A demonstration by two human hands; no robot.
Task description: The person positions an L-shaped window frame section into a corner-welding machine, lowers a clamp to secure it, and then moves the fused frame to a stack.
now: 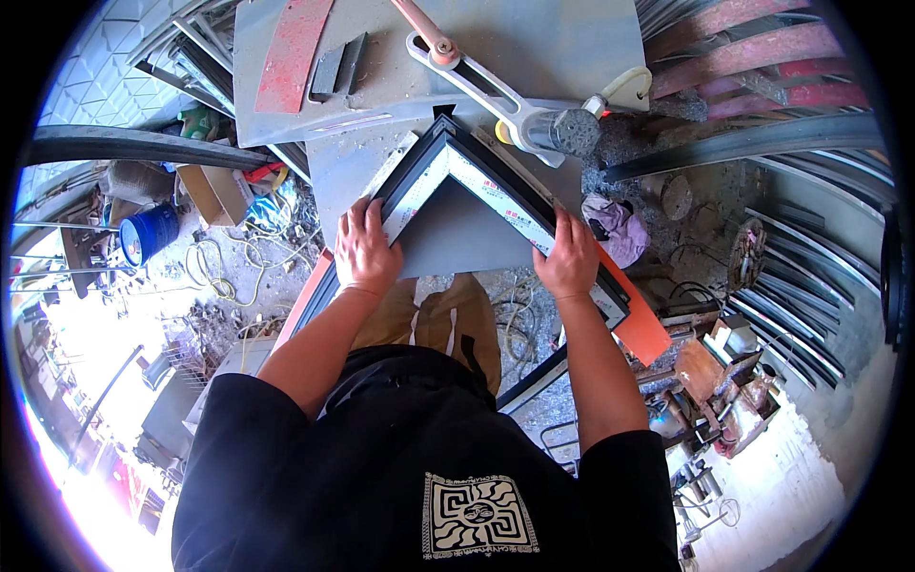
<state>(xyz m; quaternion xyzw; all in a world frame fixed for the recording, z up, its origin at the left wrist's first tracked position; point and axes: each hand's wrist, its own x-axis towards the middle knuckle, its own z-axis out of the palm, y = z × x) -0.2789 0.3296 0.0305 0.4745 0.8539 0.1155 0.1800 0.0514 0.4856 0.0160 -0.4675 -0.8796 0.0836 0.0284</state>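
Observation:
Two black aluminium profiles with white printed film on their inner faces meet in a mitred corner, making an angled frame (502,202). Its point faces away from me, against a dark stop on the grey machine table (448,243). My left hand (367,250) grips the left profile, thumb on the inner side and fingers over the top. On the right profile my right hand (570,255) has a matching hold, fingers wrapped over it. Just beyond the corner, a slotted metal arm (486,91) with a dark round head reaches across the table.
Orange support bars (644,329) slope out beneath the frame on both sides. A red plate (294,52) and a grey metal piece (339,67) lie on the far table top. Left stands a blue bucket (150,235) near loose cable; a purple cloth (615,229) lies right.

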